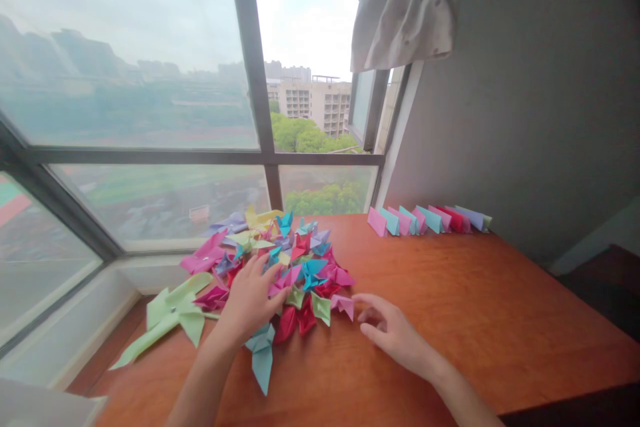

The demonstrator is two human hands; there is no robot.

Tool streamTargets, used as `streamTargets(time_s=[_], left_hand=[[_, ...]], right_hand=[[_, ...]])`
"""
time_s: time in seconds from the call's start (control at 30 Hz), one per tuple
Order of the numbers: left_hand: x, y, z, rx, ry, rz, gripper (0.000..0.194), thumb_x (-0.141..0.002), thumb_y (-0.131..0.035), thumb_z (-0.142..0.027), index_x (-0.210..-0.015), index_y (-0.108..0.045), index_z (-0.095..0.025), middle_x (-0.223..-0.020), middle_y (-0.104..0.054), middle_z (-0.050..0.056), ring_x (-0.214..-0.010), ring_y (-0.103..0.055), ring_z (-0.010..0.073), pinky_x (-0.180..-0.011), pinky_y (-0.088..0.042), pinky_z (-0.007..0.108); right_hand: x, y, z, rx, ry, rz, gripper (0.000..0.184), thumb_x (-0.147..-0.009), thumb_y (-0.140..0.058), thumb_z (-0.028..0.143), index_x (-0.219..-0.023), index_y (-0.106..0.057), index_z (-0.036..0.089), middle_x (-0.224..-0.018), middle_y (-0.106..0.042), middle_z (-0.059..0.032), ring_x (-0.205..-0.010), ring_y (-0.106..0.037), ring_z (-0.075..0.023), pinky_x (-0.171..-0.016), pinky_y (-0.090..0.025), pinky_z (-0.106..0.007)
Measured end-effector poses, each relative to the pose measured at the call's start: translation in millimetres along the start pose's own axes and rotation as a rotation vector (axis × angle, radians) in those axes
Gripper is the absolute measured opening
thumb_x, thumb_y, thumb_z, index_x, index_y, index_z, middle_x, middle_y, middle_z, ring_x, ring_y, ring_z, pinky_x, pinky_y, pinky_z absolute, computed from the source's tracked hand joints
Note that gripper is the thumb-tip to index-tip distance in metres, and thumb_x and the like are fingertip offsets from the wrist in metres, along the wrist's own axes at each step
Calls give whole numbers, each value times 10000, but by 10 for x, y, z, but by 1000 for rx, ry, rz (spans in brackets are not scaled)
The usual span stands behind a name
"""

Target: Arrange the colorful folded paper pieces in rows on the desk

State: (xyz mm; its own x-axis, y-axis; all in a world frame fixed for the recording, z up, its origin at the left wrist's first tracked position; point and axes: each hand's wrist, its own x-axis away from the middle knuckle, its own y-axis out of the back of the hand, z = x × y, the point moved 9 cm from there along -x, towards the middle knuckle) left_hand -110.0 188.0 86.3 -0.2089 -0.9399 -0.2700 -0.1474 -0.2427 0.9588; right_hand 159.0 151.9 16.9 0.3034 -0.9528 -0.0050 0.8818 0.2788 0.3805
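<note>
A heap of folded paper pieces in many colours covers the left part of the wooden table. My left hand (255,293) lies over the heap with its fingers spread, and the paper under the palm is hidden. To the right, my right hand (387,330) hovers with fingers loosely bent and apart, its fingertips close to a pink folded paper piece (343,305) at the heap's edge. Whether they touch it I cannot tell. A light green folded paper (321,308) and a blue one (313,273) lie between the hands. Below my left hand sticks out a pale teal folded paper (262,355).
A large light green paper pinwheel (175,310) lies at the heap's left. Several folded paper pieces (434,219) stand in a row along the table's (480,320) back right edge. Windows (150,193) rise behind the table, and a curtain (405,7) hangs at upper right.
</note>
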Motion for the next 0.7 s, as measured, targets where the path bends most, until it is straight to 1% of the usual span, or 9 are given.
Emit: streamTargets(time_s=[0.03, 0.1, 0.2, 0.23, 0.33, 0.4, 0.5, 0.6, 0.7], left_hand=[[49, 9, -41, 11, -16, -5, 462, -876, -547, -445, -1274, -628, -224, -1419, -518, 172, -1345, -439, 374, -1067, -396, 540], [144, 34, -115, 34, -50, -23, 419, -871, -557, -431, -1234, -647, -245, -1413, -527, 151, -1341, -446, 367, -1058, -414, 543], [237, 98, -154, 29, -76, -90, 340, -844, -592, -402, -1124, -684, -233, -1393, -545, 145, -1331, -454, 380, -1038, -437, 552], [250, 123, -143, 20, -78, -119, 321, -842, -595, -388, -1102, -686, -223, -1384, -550, 151, -1322, -462, 383, -1033, -440, 554], [255, 224, -47, 9, -52, -214, 318, -851, -578, -359, -1111, -664, -198, -1341, -574, 168, -1270, -510, 375, -1016, -456, 548], [276, 334, 40, 26, -6, -297, 329, -859, -564, -351, -1136, -636, -191, -1293, -595, 170, -1216, -550, 358, -1002, -469, 535], [418, 531, 113, 103, 65, -427, 306, -886, -538, -337, -1157, -598, -208, -1245, -608, 142, -1164, -581, 322, -1000, -473, 502], [706, 675, 84, 192, 104, -528, 258, -920, -509, -304, -1159, -585, -242, -1221, -624, 97, -1149, -592, 284, -1005, -472, 464], [1053, 685, 45, 228, 146, -585, 224, -929, -504, -247, -1132, -599, -264, -1147, -655, 65, -1056, -633, 246, -989, -478, 437]], right_hand=[[-77, 131, -72, -13, 7, -51, 460, -811, -574, 304, -1259, -594, 199, -1036, -706, -66, -859, -672, -185, -693, -555, -282], [-253, 535, -231, 10, 24, -251, 424, -826, -570, 378, -1203, -612, 189, -1114, -692, -97, -934, -668, -206, -783, -565, -330], [-522, 1233, -378, 240, 35, -585, 451, -811, -567, 480, -1140, -628, 178, -1135, -669, -127, -1022, -643, -254, -858, -549, -402], [-605, 1443, -377, 352, 42, -693, 464, -798, -572, 502, -1118, -640, 173, -1163, -647, -141, -1078, -616, -273, -904, -527, -426], [-911, 1860, -418, 455, 21, -837, 524, -755, -626, 525, -1112, -653, 142, -1387, -465, -206, -1315, -408, -360, -1086, -341, -523], [-1103, 1993, -434, 538, -9, -881, 570, -738, -655, 552, -1145, -650, 153, -1460, -367, -199, -1353, -336, -383, -1098, -295, -546], [-1346, 2013, -449, 674, -49, -884, 606, -735, -656, 603, -1167, -656, 179, -1473, -342, -176, -1344, -323, -392, -1069, -300, -569], [-1481, 1945, -436, 731, -42, -888, 572, -755, -641, 602, -1141, -682, 182, -1461, -360, -169, -1331, -321, -392, -1072, -273, -578], [-1531, 1864, -383, 742, 15, -903, 498, -802, -597, 535, -1134, -694, 178, -1441, -403, -160, -1324, -327, -372, -1086, -261, -551]])
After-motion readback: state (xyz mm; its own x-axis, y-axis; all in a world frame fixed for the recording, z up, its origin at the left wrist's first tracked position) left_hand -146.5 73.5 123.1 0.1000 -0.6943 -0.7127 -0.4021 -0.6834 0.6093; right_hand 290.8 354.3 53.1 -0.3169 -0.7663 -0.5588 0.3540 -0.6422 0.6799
